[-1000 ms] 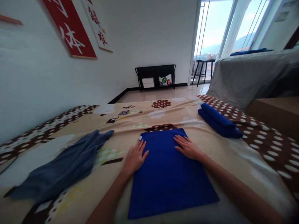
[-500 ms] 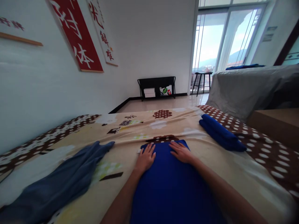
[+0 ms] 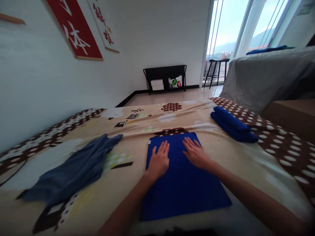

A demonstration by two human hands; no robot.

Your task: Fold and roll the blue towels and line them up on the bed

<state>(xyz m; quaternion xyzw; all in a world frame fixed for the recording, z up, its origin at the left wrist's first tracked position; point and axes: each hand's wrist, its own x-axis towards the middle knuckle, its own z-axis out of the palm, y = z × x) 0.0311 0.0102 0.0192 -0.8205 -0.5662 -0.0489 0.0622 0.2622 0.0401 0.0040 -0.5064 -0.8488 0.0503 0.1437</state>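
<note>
A blue cloth (image 3: 183,186) lies spread flat on the bed in front of me, with a small white tag at its far left corner. Over its far left part is my left hand (image 3: 159,160), fingers stretched out and palm down. My right hand (image 3: 195,153) is at the far right edge of the same cloth, its fingers extended too. Neither hand grips anything; whether the palms press on the fabric or hover just above it I cannot tell.
A crumpled grey-blue garment (image 3: 76,167) lies to the left on the patterned bedspread (image 3: 133,183). A folded blue cloth (image 3: 232,124) rests at the right. Beyond the bed stand a black rack (image 3: 164,78), a stool (image 3: 216,70) and a grey-covered piece of furniture (image 3: 261,73).
My view has tilted down, bringing the blue cloth's near edge into sight. Both hands have drawn back slightly from the cloth's far edge, fingers still straight.
</note>
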